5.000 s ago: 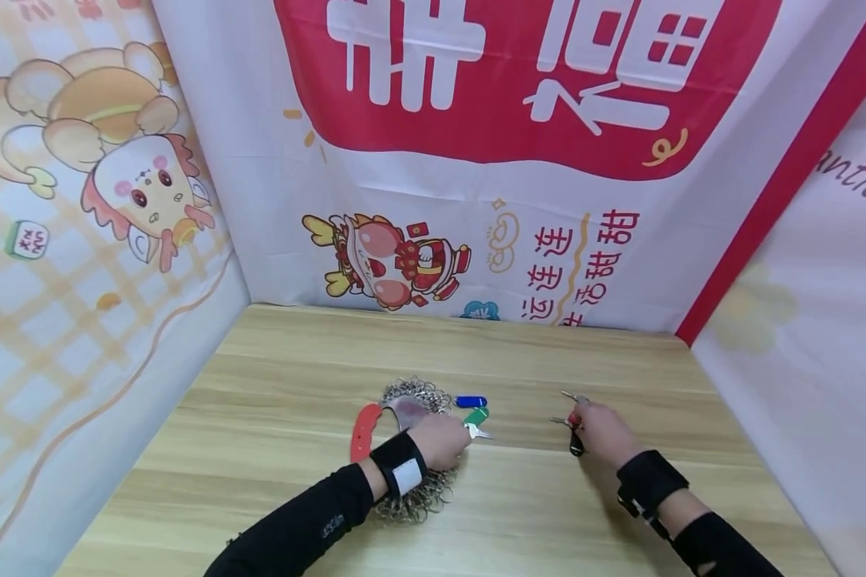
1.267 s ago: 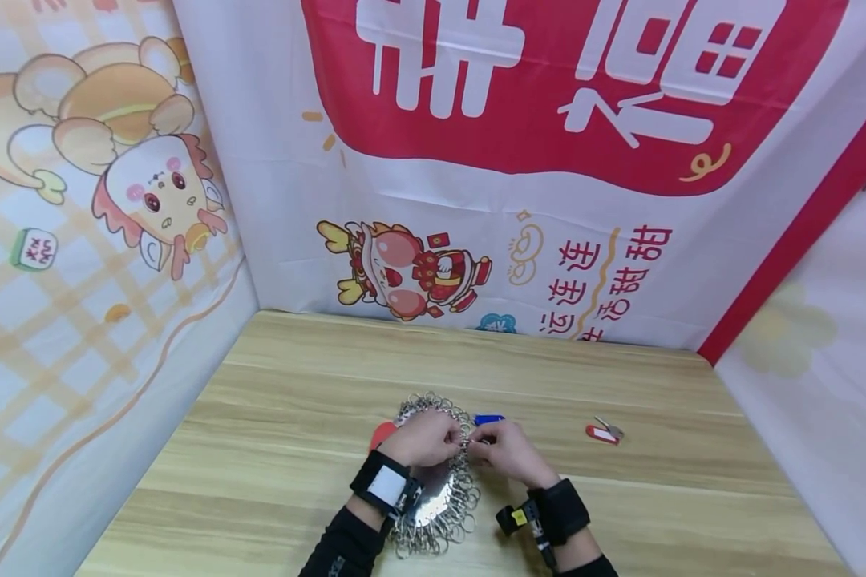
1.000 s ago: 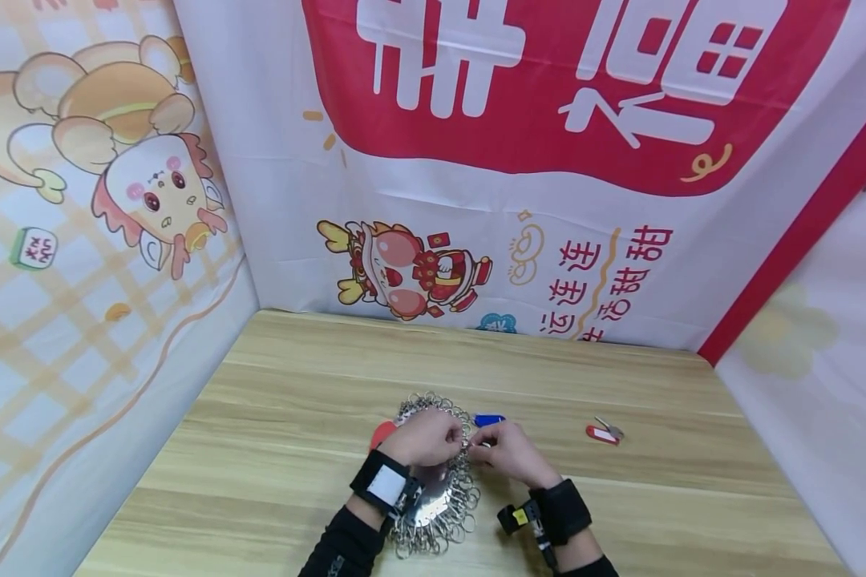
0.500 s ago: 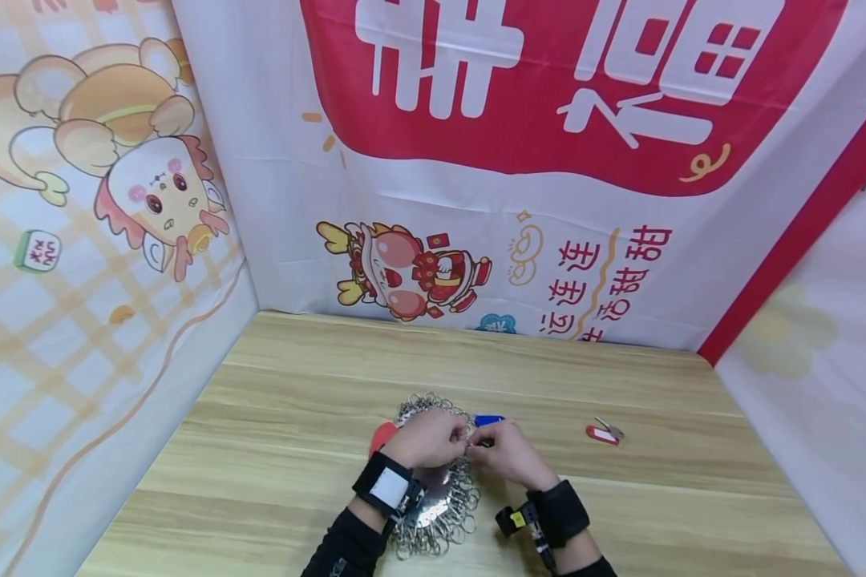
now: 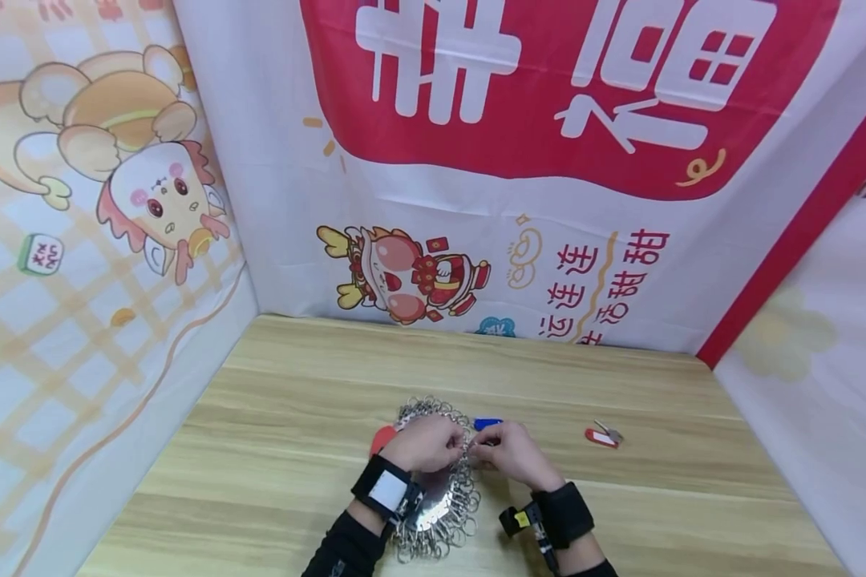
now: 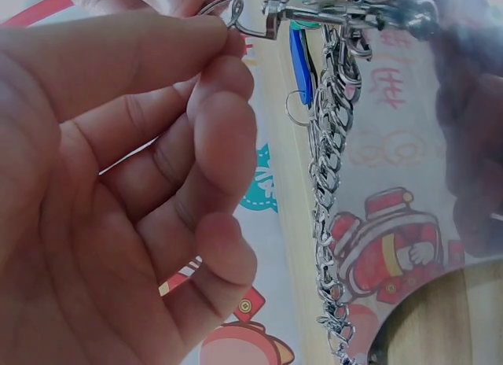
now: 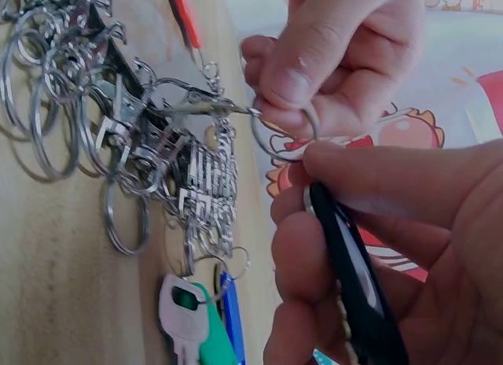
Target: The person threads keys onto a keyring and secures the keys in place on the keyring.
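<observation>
A mirror-like plate (image 5: 433, 509) ringed with several metal swivel clasps and split rings lies on the table, with a red strap-like piece (image 5: 382, 439) at its left. My left hand (image 5: 429, 443) is over its upper part. Thumb and forefinger pinch a split ring (image 7: 259, 141) attached to a swivel clasp (image 6: 255, 15). Facing it at the plate's right edge, my right hand (image 5: 508, 455) holds a black key tag (image 7: 357, 278) and pinches the same ring with its thumb. Whether tag and ring are linked is hidden by the fingers.
Close behind the right hand lies a blue key tag (image 5: 487, 423). Beside it in the right wrist view are a green key tag (image 7: 216, 333) and a silver key (image 7: 185, 318). A red key tag (image 5: 602, 437) with a key lies farther right. Printed cloth walls enclose the table.
Since five seconds ago, my right hand has come left to the plate with the black tag; the red tag now lies apart. My left hand has let go of the green-tagged key. The last second shows little movement.
</observation>
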`<state>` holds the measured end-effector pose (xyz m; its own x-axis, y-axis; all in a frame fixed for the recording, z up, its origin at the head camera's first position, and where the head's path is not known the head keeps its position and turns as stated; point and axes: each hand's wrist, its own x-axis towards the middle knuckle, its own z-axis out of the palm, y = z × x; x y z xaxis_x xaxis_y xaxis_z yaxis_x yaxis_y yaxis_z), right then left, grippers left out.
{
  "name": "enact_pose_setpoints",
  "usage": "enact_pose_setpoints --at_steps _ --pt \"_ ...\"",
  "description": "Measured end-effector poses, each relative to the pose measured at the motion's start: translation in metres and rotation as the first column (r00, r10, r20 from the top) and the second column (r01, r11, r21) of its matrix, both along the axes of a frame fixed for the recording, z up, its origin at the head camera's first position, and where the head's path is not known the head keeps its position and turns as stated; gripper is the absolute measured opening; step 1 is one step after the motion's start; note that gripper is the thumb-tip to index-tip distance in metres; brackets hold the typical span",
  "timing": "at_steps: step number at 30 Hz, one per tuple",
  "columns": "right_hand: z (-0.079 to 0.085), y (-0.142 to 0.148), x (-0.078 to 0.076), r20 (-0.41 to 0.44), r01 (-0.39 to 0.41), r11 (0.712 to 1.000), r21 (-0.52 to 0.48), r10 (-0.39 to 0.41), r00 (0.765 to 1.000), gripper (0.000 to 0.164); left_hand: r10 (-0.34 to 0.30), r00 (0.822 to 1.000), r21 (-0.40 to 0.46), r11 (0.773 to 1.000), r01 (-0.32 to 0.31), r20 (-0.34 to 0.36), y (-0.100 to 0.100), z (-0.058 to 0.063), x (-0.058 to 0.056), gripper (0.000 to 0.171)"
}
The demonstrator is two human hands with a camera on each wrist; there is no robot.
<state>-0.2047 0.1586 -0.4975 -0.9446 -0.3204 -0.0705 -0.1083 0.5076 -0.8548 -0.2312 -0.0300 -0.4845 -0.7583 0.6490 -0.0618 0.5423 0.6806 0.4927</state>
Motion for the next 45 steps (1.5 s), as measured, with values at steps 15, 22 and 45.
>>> enact_pose_setpoints --at_steps 15,22,45 --pt "-0.0017 -0.0043 0.0002 -0.086 -0.056 0.995 0.081 0.063 0.994 0.005 0.006 0.999 -0.001 1.000 -0.006 -0.041 0.0023 -0.0040 -0.0015 0.027" --pt "-0.0019 -0.0028 0.0008 -0.081 -0.053 0.996 0.072 0.059 0.995 0.005 0.006 1.000 -0.006 1.000 -0.006 -0.025 0.0011 -0.0033 -0.0022 0.024" --pt "0.0000 -0.0002 0.0010 -0.124 -0.065 0.995 0.074 0.074 0.990 0.005 0.000 0.999 -0.020 1.000 0.000 -0.045 0.0037 -0.0010 0.0016 0.023"
